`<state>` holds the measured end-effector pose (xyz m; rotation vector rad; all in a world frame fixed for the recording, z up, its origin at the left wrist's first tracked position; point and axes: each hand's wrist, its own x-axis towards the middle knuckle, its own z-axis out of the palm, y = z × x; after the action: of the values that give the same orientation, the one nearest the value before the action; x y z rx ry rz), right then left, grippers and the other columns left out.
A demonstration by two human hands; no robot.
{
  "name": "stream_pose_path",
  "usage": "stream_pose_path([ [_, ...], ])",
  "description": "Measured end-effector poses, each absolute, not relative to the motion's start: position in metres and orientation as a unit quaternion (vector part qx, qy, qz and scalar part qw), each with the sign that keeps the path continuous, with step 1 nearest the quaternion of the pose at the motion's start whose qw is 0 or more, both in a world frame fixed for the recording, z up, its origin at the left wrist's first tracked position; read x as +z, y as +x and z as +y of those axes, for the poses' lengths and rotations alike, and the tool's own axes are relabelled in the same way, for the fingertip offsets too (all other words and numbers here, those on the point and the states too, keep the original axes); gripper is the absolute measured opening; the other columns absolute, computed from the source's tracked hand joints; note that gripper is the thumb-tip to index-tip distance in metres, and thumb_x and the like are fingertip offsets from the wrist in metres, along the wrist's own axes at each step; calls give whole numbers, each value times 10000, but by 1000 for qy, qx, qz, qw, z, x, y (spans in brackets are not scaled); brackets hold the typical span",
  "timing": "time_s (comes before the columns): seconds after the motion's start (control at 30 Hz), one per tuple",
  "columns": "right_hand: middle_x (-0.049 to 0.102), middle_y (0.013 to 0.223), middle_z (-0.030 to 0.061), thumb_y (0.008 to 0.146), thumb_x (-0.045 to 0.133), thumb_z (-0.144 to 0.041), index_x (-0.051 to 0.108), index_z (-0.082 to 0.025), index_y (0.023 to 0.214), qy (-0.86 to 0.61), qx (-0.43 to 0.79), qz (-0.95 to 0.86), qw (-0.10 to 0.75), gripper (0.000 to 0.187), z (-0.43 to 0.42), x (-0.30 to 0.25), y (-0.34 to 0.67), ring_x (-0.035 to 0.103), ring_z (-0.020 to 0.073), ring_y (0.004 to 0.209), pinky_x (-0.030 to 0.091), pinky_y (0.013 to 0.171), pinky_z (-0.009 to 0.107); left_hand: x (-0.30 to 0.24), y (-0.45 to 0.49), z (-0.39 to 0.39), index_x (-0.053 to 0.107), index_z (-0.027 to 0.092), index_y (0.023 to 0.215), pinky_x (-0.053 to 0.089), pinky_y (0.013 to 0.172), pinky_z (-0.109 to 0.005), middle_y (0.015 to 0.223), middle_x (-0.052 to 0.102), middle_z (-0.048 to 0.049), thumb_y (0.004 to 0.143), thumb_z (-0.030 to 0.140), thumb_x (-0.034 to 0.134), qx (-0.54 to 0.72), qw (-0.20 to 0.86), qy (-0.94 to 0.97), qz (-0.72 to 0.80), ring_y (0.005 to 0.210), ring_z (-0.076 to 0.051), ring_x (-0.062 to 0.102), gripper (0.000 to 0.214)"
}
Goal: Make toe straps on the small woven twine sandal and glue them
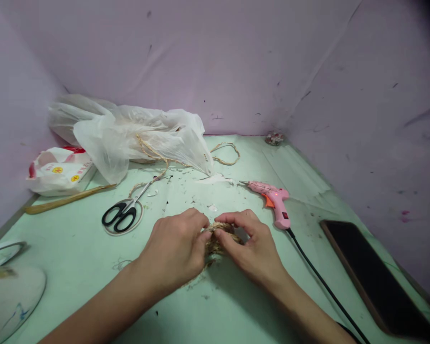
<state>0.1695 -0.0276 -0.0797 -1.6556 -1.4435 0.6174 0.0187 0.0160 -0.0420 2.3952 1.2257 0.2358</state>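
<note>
Rope (pixel 214 247), braided and straw-coloured, was bunched between both hands near the middle of the table (pixel 93 260) in the head view. Thumb and fingers of the left hand (pixel 177 246) were clamped together on its left edge, while those of the right hand (pixel 252 241) pinched it just beside them (part of the bunch was hidden behind the fingers). To the right lay a pink glue gun (pixel 280 198), nozzle pointing left, a small red light glowing on its body; its black cord (pixel 318 277) ran toward the lower edge, past a dark phone (pixel 374 282). On the left, black-handled scissors (pixel 130 202) rested across a pale ring (pixel 123 233), blades pointing away from the person. Behind them slumped a crumpled white plastic bag (pixel 154 124), with a plaited strand (pixel 229 164) looped at its right side. A white packet (pixel 62 169) with red print sat left of the bag, just behind a flat brown stick (pixel 69 197).
</note>
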Motion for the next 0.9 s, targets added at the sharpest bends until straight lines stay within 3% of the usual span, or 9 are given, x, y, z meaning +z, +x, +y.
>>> stream_pose_path([
  [0.1,617,774,36,688,563,-164,630,-205,785,-640,264,-577,433,125,-27,-81,166,574,189,766,484,657,309,-44,20,16,561,192,723,354,558,-254,689,591,-14,795,219,419,101,232,855,453,610,-149,531,162],
  [0.3,547,624,-24,705,513,-178,539,-189,735,-613,372,-534,448,41,-26,-81,161,506,118,552,423,510,219,-52,19,14,548,195,724,352,565,-255,668,581,-5,798,204,410,115,236,850,456,603,-144,521,158],
  [0.43,464,572,-47,675,487,-135,473,-198,662,-619,347,-529,466,66,-26,-84,158,419,92,489,347,435,192,-54,20,12,550,197,747,355,573,-254,713,598,-9,807,201,392,128,221,863,436,611,-138,531,169],
  [0.63,600,718,6,724,543,-184,580,-179,840,-603,349,-548,463,122,-26,-84,165,550,131,637,457,583,235,-46,19,16,602,225,771,363,581,-265,700,631,-1,779,252,451,110,286,820,483,637,-159,540,154],
  [0.9,658,742,4,653,569,-145,616,-177,831,-580,434,-552,414,187,-23,-72,173,601,148,685,488,621,245,-43,16,22,567,202,669,315,506,-230,586,562,30,756,249,458,95,354,791,490,548,-125,468,147],
])
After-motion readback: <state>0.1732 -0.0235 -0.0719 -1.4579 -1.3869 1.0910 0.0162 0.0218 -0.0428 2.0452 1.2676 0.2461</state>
